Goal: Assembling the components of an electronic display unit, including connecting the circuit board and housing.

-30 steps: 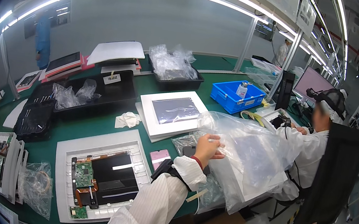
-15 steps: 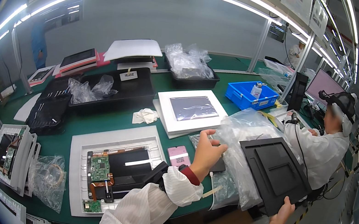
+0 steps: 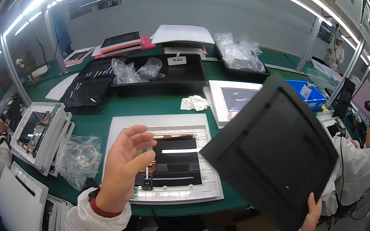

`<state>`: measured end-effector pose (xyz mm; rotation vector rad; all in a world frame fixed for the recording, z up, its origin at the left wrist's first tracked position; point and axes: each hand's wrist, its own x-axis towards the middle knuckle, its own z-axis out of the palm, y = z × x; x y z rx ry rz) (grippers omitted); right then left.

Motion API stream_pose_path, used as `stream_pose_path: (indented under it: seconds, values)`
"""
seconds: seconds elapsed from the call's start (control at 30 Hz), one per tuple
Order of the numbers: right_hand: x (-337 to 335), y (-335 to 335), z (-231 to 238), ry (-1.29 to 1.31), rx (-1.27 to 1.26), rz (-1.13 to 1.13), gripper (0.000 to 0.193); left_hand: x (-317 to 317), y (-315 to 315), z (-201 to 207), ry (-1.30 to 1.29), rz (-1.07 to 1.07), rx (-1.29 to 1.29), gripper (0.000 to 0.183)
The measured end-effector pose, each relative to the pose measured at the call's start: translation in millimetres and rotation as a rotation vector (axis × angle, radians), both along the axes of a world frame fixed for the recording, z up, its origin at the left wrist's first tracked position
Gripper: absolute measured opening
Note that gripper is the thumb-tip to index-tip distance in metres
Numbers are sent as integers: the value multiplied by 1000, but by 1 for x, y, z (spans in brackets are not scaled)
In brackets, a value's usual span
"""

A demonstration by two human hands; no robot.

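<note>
A black panel (image 3: 280,149) is gripped by the right hand (image 3: 307,220); the left hand (image 3: 123,168) is held open near a white frame (image 3: 209,186).

Counter (image 3: 148,102) with smooth green top. At near edge: broad flat white sheet (image 3: 165,121), crinkled clear plastic bag (image 3: 79,159) to left. Further back: crumpled white cloth (image 3: 194,102), long shallow black plastic tray (image 3: 189,86), open black case (image 3: 74,100), deep black plastic bin (image 3: 261,77), rectangular blue plastic box (image 3: 315,105).

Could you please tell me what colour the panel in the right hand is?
The panel is black, best seen in the head view.
</note>
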<state>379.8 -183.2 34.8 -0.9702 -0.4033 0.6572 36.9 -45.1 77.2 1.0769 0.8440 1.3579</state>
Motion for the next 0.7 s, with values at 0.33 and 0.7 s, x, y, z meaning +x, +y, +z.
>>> stream_pose_path:
  seconds: [0.33, 0.7]
  values:
    - [-51, 77, -25, 172, -137, 709, 24, -26, 11, -43, 404, 172, 639, 61]
    - [-63, 100, -32, 88, -180, 800, 28, -68, 19, -28, 809, 463, 911, 20]
